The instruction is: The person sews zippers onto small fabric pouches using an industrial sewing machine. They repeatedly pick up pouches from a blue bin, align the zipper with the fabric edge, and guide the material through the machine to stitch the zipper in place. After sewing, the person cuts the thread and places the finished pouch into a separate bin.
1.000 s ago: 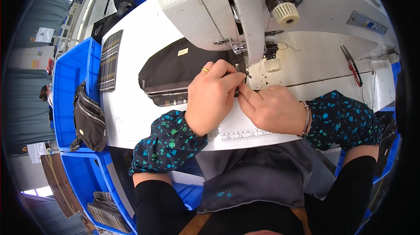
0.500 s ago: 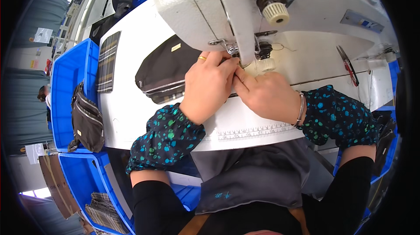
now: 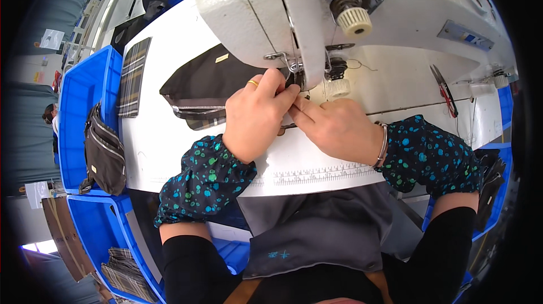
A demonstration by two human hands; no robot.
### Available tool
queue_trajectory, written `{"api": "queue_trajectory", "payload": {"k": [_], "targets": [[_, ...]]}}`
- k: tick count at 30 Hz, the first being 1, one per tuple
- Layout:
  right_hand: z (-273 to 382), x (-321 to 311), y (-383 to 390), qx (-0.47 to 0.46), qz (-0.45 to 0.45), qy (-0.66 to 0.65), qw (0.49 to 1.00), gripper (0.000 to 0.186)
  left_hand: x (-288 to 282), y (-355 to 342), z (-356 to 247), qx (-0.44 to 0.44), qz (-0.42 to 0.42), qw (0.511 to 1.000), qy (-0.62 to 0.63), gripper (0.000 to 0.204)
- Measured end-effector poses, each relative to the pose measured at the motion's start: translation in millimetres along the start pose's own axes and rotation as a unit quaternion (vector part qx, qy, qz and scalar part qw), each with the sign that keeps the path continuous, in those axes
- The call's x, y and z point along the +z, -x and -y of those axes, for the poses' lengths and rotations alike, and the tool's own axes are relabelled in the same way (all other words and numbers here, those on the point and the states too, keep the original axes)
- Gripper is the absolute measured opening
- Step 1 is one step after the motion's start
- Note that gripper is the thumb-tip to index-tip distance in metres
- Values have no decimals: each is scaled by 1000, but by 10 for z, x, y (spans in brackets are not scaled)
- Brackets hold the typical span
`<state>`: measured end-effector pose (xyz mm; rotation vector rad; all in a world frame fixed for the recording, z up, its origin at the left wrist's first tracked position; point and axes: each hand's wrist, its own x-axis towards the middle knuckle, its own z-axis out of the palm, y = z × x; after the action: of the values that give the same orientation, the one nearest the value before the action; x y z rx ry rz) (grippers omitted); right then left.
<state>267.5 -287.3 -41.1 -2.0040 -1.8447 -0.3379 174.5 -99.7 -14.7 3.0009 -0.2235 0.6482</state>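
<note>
A black fabric bag point(image 3: 209, 80) with a silver zipper and a plaid lower part lies on the white table, its right end under the head of a white sewing machine point(image 3: 237, 21). My left hand point(image 3: 251, 114) is closed, thumb and fingers pinching the bag's edge beside the needle area. A short dark zipper end point(image 3: 293, 78) shows at these fingertips, by the presser foot. My right hand point(image 3: 339, 133) is closed too, its fingertips meeting the left ones at the near side of the foot. Both hands partly hide the piece they pinch.
Scissors point(image 3: 445, 91) with red-and-black handles lie to the right on the table. A plaid piece point(image 3: 134, 77) lies at the left. Blue bins point(image 3: 68, 140) flank the table, with another black zippered bag point(image 3: 104, 154) over one rim and plaid pieces point(image 3: 129, 275) in a lower one.
The whole view has shifted slightly. The bag lies a little farther left of the machine, and the dark zipper end now shows between my left fingers and the foot. Both hands remain pinched together.
</note>
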Motion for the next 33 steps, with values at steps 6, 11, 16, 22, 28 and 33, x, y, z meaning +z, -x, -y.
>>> {"api": "queue_trajectory", "payload": {"k": [6,11,16,22,28,33], "targets": [[3,-18,-15,0,20,-1,1000,36,-10,-6,35,6,0,1000,5,38],[-1,16,-11,-6,6,-9,1000,31,-27,18,50,-12,26,999,34,40],[-7,62,-23,-12,-27,-26,999,22,-116,-17,15,-49,79,994,57,38],[-26,6,-31,-2,-17,-16,1000,23,-152,-108,23,-38,103,992,70,36],[-32,42,-27,16,-21,-16,1000,21,-173,-183,36,-38,112,989,91,24],[-52,24,-22,23,-9,18,1000,19,-228,-240,12,-37,137,984,104,28]]}}
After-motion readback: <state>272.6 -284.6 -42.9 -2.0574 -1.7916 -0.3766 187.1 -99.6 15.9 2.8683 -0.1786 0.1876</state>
